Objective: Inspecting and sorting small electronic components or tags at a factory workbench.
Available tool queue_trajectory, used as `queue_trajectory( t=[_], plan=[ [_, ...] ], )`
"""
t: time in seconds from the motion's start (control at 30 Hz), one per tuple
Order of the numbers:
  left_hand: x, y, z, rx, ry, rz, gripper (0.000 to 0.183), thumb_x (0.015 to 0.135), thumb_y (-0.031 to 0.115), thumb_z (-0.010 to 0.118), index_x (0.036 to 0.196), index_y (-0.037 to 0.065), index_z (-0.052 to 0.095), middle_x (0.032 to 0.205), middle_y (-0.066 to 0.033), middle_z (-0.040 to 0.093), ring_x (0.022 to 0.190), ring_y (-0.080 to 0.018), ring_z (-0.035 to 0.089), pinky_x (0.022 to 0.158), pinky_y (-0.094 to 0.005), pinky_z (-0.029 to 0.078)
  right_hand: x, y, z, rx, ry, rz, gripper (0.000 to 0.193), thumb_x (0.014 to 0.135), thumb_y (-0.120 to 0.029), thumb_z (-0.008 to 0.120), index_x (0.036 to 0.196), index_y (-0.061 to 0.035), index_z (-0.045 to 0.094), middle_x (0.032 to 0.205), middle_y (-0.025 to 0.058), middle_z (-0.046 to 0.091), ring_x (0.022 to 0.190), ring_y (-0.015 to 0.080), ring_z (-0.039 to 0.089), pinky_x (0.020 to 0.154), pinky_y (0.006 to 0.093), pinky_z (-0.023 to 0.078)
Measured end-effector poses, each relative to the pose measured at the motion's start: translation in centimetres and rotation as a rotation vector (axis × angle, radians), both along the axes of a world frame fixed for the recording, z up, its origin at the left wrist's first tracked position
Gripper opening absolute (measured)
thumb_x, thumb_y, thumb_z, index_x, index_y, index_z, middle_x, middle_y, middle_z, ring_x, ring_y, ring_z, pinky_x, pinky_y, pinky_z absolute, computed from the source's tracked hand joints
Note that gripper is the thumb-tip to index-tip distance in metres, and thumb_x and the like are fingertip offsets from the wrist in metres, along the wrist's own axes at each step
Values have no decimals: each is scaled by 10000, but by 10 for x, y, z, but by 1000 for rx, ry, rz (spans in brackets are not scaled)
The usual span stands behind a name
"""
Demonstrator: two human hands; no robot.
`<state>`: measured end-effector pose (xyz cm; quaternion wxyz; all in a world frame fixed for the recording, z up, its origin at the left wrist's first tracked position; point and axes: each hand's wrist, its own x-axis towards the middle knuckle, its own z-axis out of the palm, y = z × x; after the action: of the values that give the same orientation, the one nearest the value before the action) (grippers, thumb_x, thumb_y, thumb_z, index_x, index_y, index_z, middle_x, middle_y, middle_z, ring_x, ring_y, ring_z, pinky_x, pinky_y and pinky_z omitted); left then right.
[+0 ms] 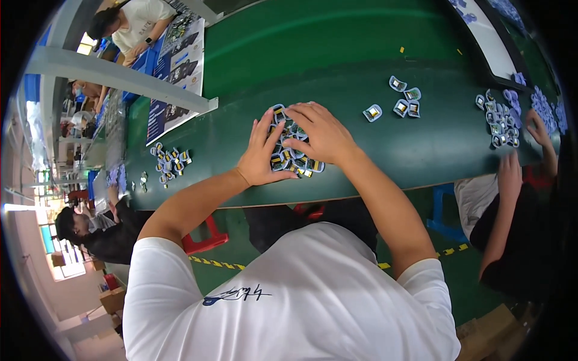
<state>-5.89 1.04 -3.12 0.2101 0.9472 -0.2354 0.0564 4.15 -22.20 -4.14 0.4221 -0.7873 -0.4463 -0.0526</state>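
Green table [325, 66], yellow-striped floor [409, 207]. Left hand [259, 157] and right hand [325, 132] cup a parts pile [292, 160] between them, fingers spread, nothing pinched.

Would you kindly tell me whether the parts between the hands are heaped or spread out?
Heaped: the parts overlap, bunched between the left hand and right hand.

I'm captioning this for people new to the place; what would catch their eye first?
Probably the pile of small blue-edged parts mid-picture, with the left hand cupped against its left side and the right hand over its right. Next, the bright red stool, low and left of centre, below the green table.
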Motion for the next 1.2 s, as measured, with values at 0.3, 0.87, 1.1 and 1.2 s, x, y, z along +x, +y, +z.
queue_trajectory(
  t=[0.3, 0.87, 1.1, 1.2],
  plan=[
    [-4, 3, -2, -17, 33, -17, 1345, 671, 718, 863, 1657, 42, 247, 1710, -318, 123, 1588, -516, 148, 1233, -713, 119, 15, 10, -15, 369, 158, -487, 334, 1073, -242, 556, 1242, 5, 703, 1340, 177, 663, 1214, 369, 645, 1036, 419, 511],
    [35, 8, -27, -562, -220, 417, 854, 989, 391, 683, 1644, 32, 269, 1686, -289, 227, 1545, -457, 295, 1247, -486, 298, 33, 17, -25, 231, 157, -637, 314, 1043, -231, 560, 1020, -18, 790, 1284, 114, 711, 1145, 325, 687, 996, 385, 529],
    [70, 14, -37, -710, -138, 472, 382, 1013, 198, 664, 1337, -2, 634, 1547, -210, 478, 1392, -333, 556, 1165, -422, 461, 39, 17, -22, 165, 125, -683, 278, 1017, -238, 608, 984, -41, 802, 1245, 101, 729, 1066, 308, 714, 926, 377, 554],
    [77, 29, -41, -738, -86, 446, 300, 981, 182, 691, 1238, 29, 713, 1478, -170, 572, 1310, -314, 623, 1121, -390, 497, 36, 28, -18, 169, 118, -696, 291, 1021, -258, 621, 968, -35, 800, 1232, 89, 735, 1044, 301, 720, 899, 374, 559]
  ],
)
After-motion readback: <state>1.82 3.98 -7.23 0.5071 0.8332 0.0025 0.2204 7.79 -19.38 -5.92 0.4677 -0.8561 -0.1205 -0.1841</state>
